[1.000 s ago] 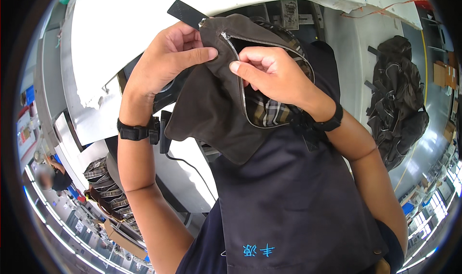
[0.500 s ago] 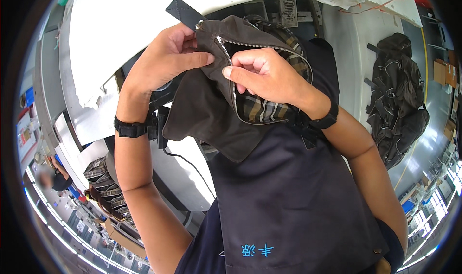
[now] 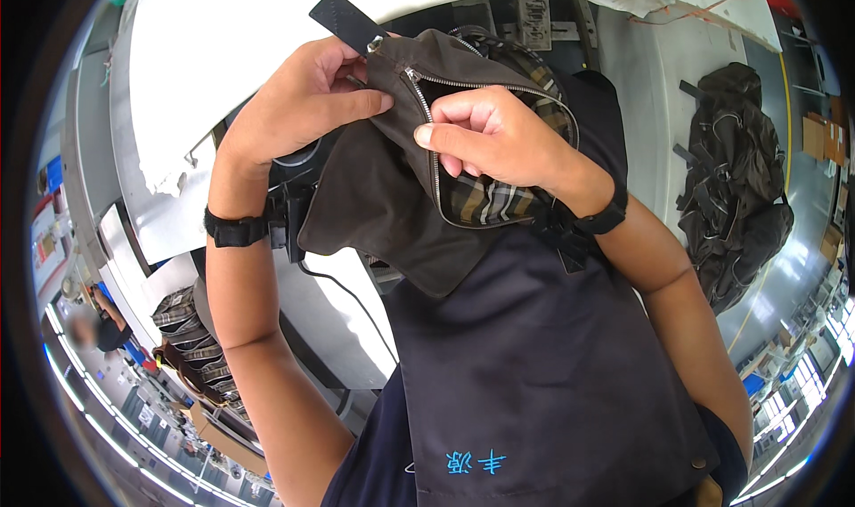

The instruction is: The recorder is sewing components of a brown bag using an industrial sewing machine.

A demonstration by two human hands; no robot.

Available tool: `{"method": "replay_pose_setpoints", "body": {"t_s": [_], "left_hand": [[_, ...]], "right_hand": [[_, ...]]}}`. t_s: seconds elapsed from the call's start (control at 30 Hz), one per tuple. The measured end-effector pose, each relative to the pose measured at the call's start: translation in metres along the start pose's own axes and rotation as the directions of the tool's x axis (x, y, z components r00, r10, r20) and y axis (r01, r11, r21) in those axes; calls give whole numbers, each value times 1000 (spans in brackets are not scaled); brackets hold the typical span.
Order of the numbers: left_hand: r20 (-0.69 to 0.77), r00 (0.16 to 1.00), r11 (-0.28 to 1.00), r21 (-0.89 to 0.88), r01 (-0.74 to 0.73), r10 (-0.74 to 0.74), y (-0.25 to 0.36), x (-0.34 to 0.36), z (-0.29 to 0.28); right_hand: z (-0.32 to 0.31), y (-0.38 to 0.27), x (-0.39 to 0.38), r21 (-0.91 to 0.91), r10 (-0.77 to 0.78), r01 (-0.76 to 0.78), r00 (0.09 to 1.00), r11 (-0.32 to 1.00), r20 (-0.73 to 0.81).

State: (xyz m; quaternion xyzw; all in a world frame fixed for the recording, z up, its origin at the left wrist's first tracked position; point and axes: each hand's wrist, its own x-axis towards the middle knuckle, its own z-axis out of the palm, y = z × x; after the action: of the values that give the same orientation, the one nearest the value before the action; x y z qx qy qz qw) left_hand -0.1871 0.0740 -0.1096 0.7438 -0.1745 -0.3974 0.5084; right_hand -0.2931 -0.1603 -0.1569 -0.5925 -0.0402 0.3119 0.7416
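A dark brown fabric bag (image 3: 378, 209) lies over the edge of the work surface, its zipped opening spread apart. Inside the opening shows a plaid lining (image 3: 485, 202) in black, yellow and white. My left hand (image 3: 321, 97) grips the bag beside the top end of the zipper, thumb on the outside and fingers behind. With thumb and bent fingers, my right hand (image 3: 485, 137) pinches the zipper's left edge (image 3: 434, 155) partway down. The zipper pull (image 3: 411, 75) sits above that pinch. From the bag's top corner a black strap tab (image 3: 346, 19) sticks out to the upper left.
Several dark bags (image 3: 735, 186) are piled at the right. A stack of plaid pieces (image 3: 191, 342) stands at the lower left. The white table (image 3: 223, 26) curves round the far side, with a metal machine plate (image 3: 534, 22) behind the bag. Another person (image 3: 111, 324) is far left.
My left hand and forearm have shifted slightly left, and the strap tab has tipped a little upward. My right hand keeps its pinch at nearly the same spot.
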Motion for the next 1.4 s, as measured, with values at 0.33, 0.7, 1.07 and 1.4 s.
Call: {"method": "replay_pose_setpoints", "body": {"t_s": [0.33, 0.7, 1.07, 1.4], "left_hand": [[-293, 947, 988, 39, 152, -134, 6, 3, 4], [-368, 921, 989, -119, 91, -129, 8, 0, 16], [-415, 903, 968, -250, -2, -106, 20, 9, 29], [-592, 805, 982, -169, -86, -31, 27, 13, 50]], "right_hand": [[5, -1, -3, 90, 71, -64, 994, 994, -78], [6, 3, -14, 741, 101, 168, 947, 650, -304], [17, -7, -14, 741, -52, 248, 959, 624, -277], [15, -7, -9, 763, -3, 208, 966, 612, -260]]}}
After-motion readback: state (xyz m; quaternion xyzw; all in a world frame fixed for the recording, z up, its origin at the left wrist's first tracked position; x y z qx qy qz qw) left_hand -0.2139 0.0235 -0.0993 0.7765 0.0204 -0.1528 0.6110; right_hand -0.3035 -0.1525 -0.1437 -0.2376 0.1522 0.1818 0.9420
